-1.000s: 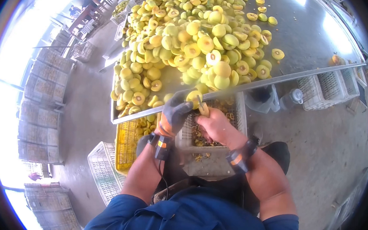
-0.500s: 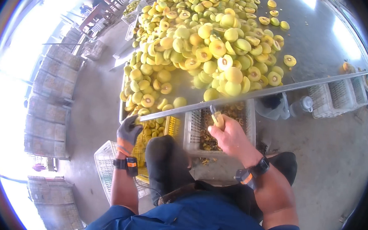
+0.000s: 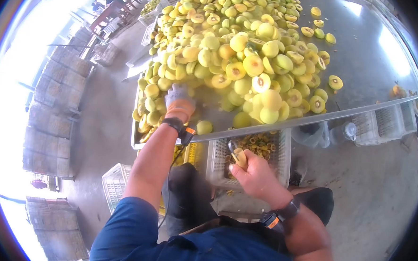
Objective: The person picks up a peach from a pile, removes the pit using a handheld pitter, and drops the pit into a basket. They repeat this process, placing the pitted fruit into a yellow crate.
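Note:
A large pile of halved yellow-green stone fruit, some with brown pits or hollows showing, covers the metal table. My left hand, in a grey and orange glove, reaches over the table's edge to the fruit at the left of the pile. Its fingers are stretched out against the fruit, and their tips are partly hard to make out. Bare, my right hand is closed around the yellowish handle of a small pitting tool. The tool's metal end points up and away, above a pale crate of pits and scraps.
Below the table's left edge is a yellow crate, with a white crate beside it. A clear plastic jug and white crates stand under the table at right. Stacked crates line the left.
My left hand has moved from the table's front edge forward and right, onto the fruit. My right hand has drawn back slightly, down and left, with the pitting tool.

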`<state>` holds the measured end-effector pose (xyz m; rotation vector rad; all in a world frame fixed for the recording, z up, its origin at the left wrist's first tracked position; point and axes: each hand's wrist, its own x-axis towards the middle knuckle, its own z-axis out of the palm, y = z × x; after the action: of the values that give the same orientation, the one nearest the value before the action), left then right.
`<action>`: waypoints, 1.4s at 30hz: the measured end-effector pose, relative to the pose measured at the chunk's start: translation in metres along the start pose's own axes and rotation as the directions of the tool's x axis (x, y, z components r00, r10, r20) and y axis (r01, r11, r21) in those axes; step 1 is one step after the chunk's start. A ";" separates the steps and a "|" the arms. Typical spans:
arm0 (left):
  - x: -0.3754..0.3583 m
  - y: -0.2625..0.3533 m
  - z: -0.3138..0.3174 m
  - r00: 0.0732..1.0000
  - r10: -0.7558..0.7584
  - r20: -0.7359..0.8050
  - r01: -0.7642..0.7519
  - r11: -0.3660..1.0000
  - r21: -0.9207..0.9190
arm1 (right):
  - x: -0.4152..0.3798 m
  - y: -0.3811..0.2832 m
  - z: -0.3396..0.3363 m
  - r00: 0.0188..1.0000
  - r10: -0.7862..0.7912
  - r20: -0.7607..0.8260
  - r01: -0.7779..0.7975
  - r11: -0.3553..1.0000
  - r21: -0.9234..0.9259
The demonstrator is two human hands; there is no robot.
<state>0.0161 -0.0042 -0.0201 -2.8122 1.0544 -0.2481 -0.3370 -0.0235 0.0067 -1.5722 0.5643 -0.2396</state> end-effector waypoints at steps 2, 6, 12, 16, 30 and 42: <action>0.009 -0.001 0.006 1.000 0.024 0.003 -0.024 1.000 -0.020 | 0.002 -0.001 -0.003 1.000 0.021 0.002 -0.021 0.999 -0.026; -0.008 -0.036 -0.004 0.999 0.032 -0.041 -0.052 0.743 -0.668 | 0.003 -0.007 -0.006 0.999 0.033 0.023 -0.032 0.999 -0.036; -0.091 -0.033 -0.041 0.943 0.328 0.061 0.119 -0.159 -0.980 | 0.009 -0.012 0.002 0.997 -0.054 0.051 0.048 0.993 0.103; -0.149 0.012 -0.083 0.899 0.371 -0.232 -0.414 0.550 -0.726 | 0.011 -0.009 0.007 0.998 -0.028 0.051 0.018 0.980 0.200; -0.187 0.046 -0.074 0.939 0.293 -0.182 -0.311 0.491 -0.814 | 0.007 0.004 0.001 0.949 0.135 0.285 -0.261 0.842 0.472; -0.206 0.078 -0.061 0.942 0.040 -0.332 -0.325 0.347 -0.880 | 0.009 0.001 0.016 0.940 0.186 0.287 -0.322 0.765 0.558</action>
<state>-0.1987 0.0696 0.0031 -3.6069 2.1503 0.0859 -0.3221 -0.0138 0.0025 -0.8707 0.4637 -0.0250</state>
